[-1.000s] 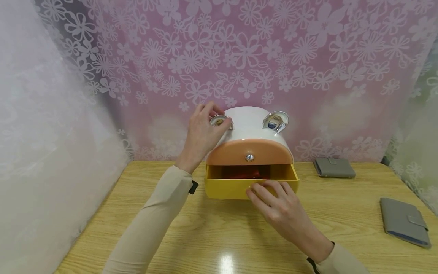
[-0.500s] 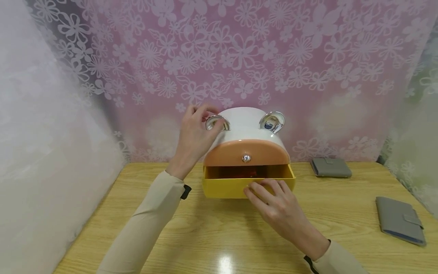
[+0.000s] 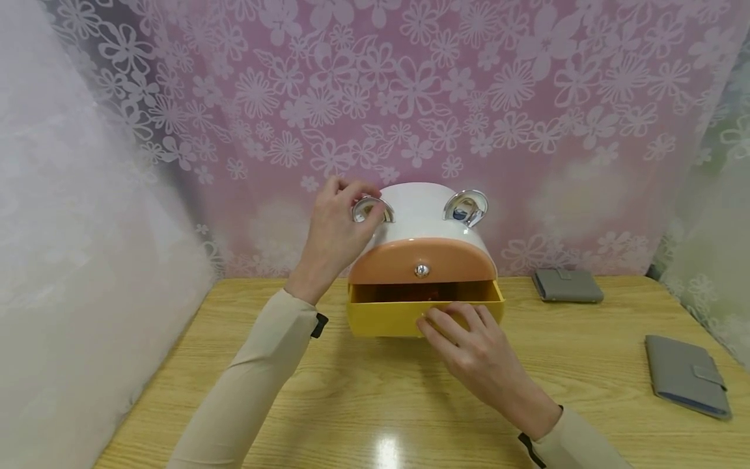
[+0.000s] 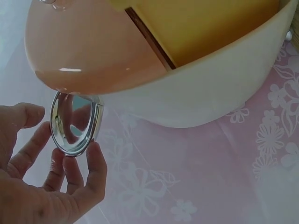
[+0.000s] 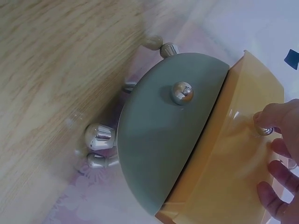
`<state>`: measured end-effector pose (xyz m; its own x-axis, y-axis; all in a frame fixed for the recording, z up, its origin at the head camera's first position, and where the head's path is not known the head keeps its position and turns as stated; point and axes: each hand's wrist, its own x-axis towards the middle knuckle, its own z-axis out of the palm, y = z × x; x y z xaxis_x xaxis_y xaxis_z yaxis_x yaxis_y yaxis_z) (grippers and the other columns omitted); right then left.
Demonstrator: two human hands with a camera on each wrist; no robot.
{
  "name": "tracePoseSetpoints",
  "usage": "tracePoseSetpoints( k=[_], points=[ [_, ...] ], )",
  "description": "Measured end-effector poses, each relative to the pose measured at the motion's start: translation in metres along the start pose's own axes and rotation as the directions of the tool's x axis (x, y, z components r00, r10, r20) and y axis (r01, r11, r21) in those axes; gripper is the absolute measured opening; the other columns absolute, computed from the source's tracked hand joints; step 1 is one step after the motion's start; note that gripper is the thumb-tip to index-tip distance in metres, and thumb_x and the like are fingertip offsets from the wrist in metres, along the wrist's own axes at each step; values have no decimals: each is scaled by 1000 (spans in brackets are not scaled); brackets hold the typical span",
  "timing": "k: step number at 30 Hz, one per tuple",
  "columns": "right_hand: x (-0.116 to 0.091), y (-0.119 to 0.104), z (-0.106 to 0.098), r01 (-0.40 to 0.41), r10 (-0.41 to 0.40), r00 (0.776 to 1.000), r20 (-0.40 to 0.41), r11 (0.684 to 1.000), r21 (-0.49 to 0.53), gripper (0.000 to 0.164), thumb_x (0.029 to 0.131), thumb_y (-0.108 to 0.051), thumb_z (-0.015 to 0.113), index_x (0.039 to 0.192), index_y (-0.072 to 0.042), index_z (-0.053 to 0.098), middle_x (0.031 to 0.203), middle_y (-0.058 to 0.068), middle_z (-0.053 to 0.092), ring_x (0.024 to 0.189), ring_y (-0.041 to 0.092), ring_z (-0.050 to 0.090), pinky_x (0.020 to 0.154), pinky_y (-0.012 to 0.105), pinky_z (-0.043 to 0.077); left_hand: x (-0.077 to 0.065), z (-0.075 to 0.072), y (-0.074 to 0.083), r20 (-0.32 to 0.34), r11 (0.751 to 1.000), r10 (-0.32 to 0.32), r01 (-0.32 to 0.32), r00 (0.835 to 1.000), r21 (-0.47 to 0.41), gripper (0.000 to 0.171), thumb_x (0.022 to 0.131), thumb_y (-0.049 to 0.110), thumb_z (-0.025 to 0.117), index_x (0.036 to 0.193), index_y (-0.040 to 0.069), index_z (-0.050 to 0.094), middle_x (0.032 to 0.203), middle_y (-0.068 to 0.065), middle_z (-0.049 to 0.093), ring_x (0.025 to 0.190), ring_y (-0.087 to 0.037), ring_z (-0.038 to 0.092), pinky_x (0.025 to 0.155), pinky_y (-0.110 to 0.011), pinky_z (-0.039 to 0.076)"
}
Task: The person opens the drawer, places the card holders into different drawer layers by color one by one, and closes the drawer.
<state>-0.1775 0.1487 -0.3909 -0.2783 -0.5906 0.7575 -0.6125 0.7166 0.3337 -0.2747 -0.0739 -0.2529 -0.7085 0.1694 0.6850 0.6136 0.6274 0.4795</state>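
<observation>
Head view, left hand (image 3: 335, 228) curls around a silver ear (image 4: 74, 131), right hand (image 3: 477, 352) pinches the knob (image 5: 265, 131) on a protruding yellow drawer (image 3: 383, 319), two gray wallets (image 3: 685, 372) at right.

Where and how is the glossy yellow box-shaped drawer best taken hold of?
Probably by the small round silvery metal knob on the drawer, pinched from the front: it protrudes from the smooth face, while the drawer juts forward from the glossy white rounded case.
</observation>
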Motion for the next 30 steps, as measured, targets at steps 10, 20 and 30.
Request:
tracePoseSetpoints(
  k=[10,20,30],
  points=[
    [3,3,7,-3,3,1000,-29,1000,-6,42,112,-20,36,111,-9,76,108,8,71,98,33,62,74,43,50,7,7,9,-6,987,-62,62,998,147,14,95,31,71,97,17,67,97,-8,53,89,-25,49,80,-38,43],
    [3,8,15,-11,11,999,-46,1000,5,41,111,-24,37,112,-9,76,110,8,70,98,34,61,75,44,49,7,11,11,-9,975,-134,133,991,180,14,94,32,67,101,20,65,100,-7,50,90,-27,48,73,-37,43],
    [6,12,22,-25,27,994,-108,999,23,33,108,-22,45,110,-9,76,109,9,70,95,36,62,70,45,48,6,12,12,-13,976,-132,132,991,175,12,93,31,66,99,21,64,101,-7,49,89,-28,47,74,-38,43]
  ],
)
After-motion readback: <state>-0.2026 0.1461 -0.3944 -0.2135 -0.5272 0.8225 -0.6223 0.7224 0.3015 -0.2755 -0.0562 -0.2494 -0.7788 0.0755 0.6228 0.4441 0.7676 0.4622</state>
